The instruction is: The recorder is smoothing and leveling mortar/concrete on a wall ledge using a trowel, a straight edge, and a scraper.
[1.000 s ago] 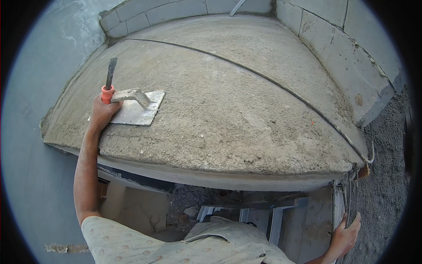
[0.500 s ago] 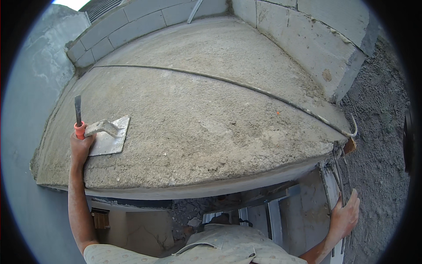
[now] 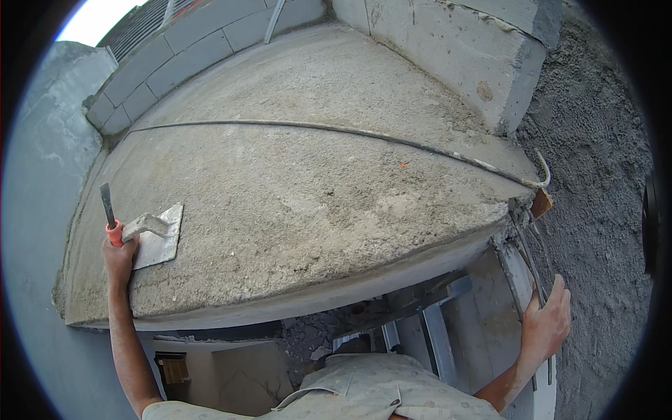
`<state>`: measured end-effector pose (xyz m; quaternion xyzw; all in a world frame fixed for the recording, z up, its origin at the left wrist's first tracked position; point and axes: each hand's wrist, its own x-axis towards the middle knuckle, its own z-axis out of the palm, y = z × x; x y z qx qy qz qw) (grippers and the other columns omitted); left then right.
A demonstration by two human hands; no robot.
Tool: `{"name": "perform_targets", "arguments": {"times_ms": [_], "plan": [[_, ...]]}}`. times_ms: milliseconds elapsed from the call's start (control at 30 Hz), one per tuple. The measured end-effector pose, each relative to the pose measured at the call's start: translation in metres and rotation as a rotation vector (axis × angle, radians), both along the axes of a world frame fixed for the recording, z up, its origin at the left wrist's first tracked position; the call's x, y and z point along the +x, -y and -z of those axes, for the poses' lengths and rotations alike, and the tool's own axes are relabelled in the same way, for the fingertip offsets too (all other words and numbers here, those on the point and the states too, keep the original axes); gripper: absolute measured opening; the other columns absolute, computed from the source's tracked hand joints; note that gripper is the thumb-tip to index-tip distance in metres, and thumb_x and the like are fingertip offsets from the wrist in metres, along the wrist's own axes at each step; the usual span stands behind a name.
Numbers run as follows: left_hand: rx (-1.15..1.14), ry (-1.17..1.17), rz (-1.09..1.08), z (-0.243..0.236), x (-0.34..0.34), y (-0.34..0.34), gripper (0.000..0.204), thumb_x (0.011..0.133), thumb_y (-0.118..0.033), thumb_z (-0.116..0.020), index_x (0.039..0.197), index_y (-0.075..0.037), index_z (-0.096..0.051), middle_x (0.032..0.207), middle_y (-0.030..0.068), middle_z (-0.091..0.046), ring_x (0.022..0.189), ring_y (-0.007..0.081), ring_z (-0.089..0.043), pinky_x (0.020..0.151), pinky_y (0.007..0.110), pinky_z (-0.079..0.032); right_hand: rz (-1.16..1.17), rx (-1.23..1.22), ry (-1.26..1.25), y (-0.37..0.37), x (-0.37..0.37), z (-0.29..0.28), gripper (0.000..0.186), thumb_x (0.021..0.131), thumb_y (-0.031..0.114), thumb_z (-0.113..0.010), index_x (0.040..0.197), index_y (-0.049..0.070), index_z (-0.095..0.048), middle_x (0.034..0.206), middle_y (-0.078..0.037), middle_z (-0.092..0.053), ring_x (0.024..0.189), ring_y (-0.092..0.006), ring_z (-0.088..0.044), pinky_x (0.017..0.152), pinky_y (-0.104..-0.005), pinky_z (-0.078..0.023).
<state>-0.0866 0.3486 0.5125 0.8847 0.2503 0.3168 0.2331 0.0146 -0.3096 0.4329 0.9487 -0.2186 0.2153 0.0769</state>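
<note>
Hands (image 3: 120,260) (image 3: 547,323) apart, trowel (image 3: 161,243) (plus red-handled tool (image 3: 113,232)) in left

Two hands are counted straight off, one left hand (image 3: 120,261) at nine o'clock and one right hand (image 3: 547,325) at four, with one flat trowel (image 3: 164,246) and one orange-handled tool (image 3: 108,210) clocked at nine as well! One slab (image 3: 280,210) is logged at centre, one long rod (image 3: 301,125) is added across twelve, and two block walls (image 3: 189,61) are ticked off, at half past ten and at one. One brown chunk (image 3: 541,204) is called at three, one orange speck (image 3: 403,166) at two, one pale strip (image 3: 274,21) at eleven, while the thin bars (image 3: 530,256) between three and four cannot be surely counted.
</note>
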Motion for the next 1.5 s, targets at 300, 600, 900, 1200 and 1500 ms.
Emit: {"name": "perform_targets", "arguments": {"times_ms": [300, 600, 900, 1200, 1500], "plan": [[0.015, -0.008, 0.005, -0.006, 0.007, 0.012, 0.017, 0.077, -0.011, -0.067, 0.090, -0.002, -0.060, 0.076, -0.0033, -0.055, 0.068, 0.0055, -0.049, 0.062, 0.023, -0.040, 0.007, 0.014, -0.008, 0.003, -0.002, -0.003, 0.043, 0.083, 0.024, -0.063, 0.123, 0.011, -0.052, 0.099, -0.011, -0.057, 0.094, -0.0288, -0.060, 0.080, -0.0403, -0.048], [0.030, -0.130, 0.318, -0.033, 0.065, 0.103, 0.017, 0.076, -0.014, -0.072, 0.081, -0.003, -0.061, 0.074, -0.0027, -0.058, 0.067, 0.0053, -0.051, 0.062, 0.024, -0.042, -0.078, 0.004, -0.001, 0.000, 0.000, 0.002, 0.045, 0.087, 0.032, -0.060, 0.126, 0.011, -0.050, 0.100, -0.011, -0.056, 0.095, -0.0282, -0.059, 0.080, -0.0402, -0.048], [-0.018, -0.170, 0.500, -0.011, 0.154, 0.146, 0.046, 0.073, -0.036, -0.078, 0.098, -0.002, -0.062, 0.082, 0.0043, -0.062, 0.078, 0.0138, -0.057, 0.074, 0.028, -0.044, -0.048, -0.008, -0.051, 0.005, -0.007, -0.002, 0.051, 0.092, 0.044, -0.050, 0.132, 0.012, -0.048, 0.102, -0.012, -0.056, 0.095, -0.0291, -0.059, 0.078, -0.0410, -0.049], [0.040, -0.288, 0.593, -0.014, 0.147, 0.128, 0.082, 0.067, -0.061, -0.075, 0.120, -0.002, -0.057, 0.097, 0.0179, -0.064, 0.097, 0.0291, -0.062, 0.086, 0.039, -0.047, -0.196, -0.015, 0.050, 0.011, -0.006, -0.001, 0.054, 0.082, 0.051, -0.057, 0.119, 0.012, -0.056, 0.100, -0.022, -0.062, 0.090, -0.0392, -0.061, 0.076, -0.0483, -0.049], [0.175, -0.184, 0.561, -0.003, 0.153, 0.124, 0.085, 0.065, -0.062, -0.075, 0.122, -0.002, -0.058, 0.108, 0.0233, -0.063, 0.100, 0.0342, -0.062, 0.089, 0.042, -0.048, -0.109, -0.238, 0.070, 0.015, -0.001, 0.012, 0.050, 0.078, 0.042, -0.066, 0.113, 0.008, -0.059, 0.091, -0.015, -0.062, 0.081, -0.0319, -0.063, 0.068, -0.0441, -0.049]]}}
